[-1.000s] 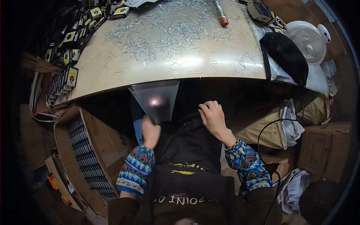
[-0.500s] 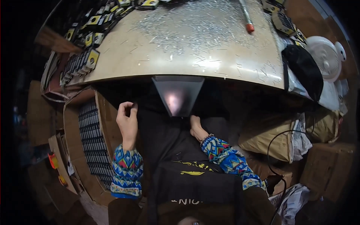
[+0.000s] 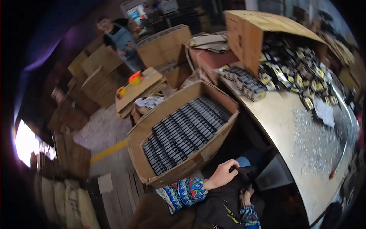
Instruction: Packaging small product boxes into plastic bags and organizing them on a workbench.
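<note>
Left hand over dark apron, fingers curled — right hand near, half-shadowed — cannot tell whether either holds anything.

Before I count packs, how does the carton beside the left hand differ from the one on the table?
The near carton opens upward; the table carton lies on its side, opening sideways. The near carton holds small boxes in neat rows; the table carton has a loose heap of packs spilling out. Both are open brown cardboard.
</note>
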### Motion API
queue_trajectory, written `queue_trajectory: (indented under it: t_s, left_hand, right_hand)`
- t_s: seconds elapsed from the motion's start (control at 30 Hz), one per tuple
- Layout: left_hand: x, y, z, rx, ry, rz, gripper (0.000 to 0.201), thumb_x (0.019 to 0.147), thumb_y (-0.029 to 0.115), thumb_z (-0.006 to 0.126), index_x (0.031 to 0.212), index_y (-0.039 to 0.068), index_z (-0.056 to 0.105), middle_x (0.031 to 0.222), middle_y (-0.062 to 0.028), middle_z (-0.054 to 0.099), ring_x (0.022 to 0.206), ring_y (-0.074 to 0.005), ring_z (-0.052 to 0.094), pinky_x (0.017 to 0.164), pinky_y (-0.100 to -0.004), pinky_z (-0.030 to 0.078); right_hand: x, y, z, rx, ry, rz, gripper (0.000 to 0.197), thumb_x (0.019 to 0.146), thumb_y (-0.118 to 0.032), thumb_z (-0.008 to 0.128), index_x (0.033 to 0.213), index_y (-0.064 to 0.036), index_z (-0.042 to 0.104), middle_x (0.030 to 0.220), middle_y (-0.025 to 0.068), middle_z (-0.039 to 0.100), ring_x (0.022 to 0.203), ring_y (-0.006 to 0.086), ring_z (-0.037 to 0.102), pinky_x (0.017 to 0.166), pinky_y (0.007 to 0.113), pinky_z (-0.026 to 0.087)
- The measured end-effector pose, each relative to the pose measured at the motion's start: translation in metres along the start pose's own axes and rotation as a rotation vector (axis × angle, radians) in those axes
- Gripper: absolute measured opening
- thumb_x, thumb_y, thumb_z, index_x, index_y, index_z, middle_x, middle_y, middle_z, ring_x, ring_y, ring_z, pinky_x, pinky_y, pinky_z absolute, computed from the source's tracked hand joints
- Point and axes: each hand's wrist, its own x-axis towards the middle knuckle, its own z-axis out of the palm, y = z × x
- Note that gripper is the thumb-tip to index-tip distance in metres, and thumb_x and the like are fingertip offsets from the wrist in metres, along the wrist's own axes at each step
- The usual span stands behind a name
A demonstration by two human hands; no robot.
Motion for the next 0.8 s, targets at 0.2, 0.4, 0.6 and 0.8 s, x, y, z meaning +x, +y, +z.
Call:
queue_trajectory:
  t_s: [0.2, 0.4, 0.6, 0.8]
  left_hand:
    - [-0.019, -0.014, -0.013, -0.084, 0.218, -0.300, 0.015, 0.088, 0.009, 0.065, 0.100, 0.001, 0.059, 0.089, -0.0047, 0.064, 0.081, -0.0097, 0.059, 0.071, -0.0276, 0.049]
    - [-0.047, -0.015, -0.032, -0.063, 0.300, -0.283, 0.017, 0.090, 0.011, 0.065, 0.103, 0.002, 0.059, 0.091, -0.0052, 0.064, 0.082, -0.0108, 0.061, 0.076, -0.0275, 0.050]
    - [-0.107, -0.016, -0.073, 0.055, 0.684, -0.288, 0.023, 0.088, 0.010, 0.064, 0.108, 0.000, 0.057, 0.091, -0.0125, 0.066, 0.086, -0.0251, 0.066, 0.077, -0.0345, 0.053]
    - [-0.269, -0.041, -0.134, 0.475, 1.288, -0.555, 0.031, 0.083, 0.017, 0.065, 0.110, 0.001, 0.061, 0.106, -0.0187, 0.066, 0.099, -0.0337, 0.064, 0.084, -0.0395, 0.051]
  right_hand:
    - [-0.101, -0.042, -0.016, -0.503, -0.259, -0.791, 0.045, 0.098, -0.022, 0.057, 0.060, -0.0034, 0.044, 0.055, -0.0037, 0.039, 0.054, 0.0046, 0.033, 0.049, 0.025, 0.029]
    - [-0.070, -0.281, -0.060, -0.816, 0.312, -1.529, 0.038, 0.099, -0.028, 0.053, 0.117, 0.0052, 0.059, 0.122, 0.0229, 0.059, 0.111, 0.0306, 0.056, 0.097, 0.038, 0.043]
    - [-0.137, -0.304, 0.020, -1.717, 0.569, -1.694, 0.052, 0.095, -0.034, 0.055, 0.136, -0.0030, 0.047, 0.131, 0.0143, 0.056, 0.118, 0.0295, 0.055, 0.101, 0.040, 0.045]
    - [-0.039, -0.297, 0.055, -1.873, 0.134, -1.638, 0.027, 0.097, -0.018, 0.046, 0.118, -0.0054, 0.059, 0.115, 0.0135, 0.063, 0.100, 0.0262, 0.063, 0.086, 0.036, 0.051]
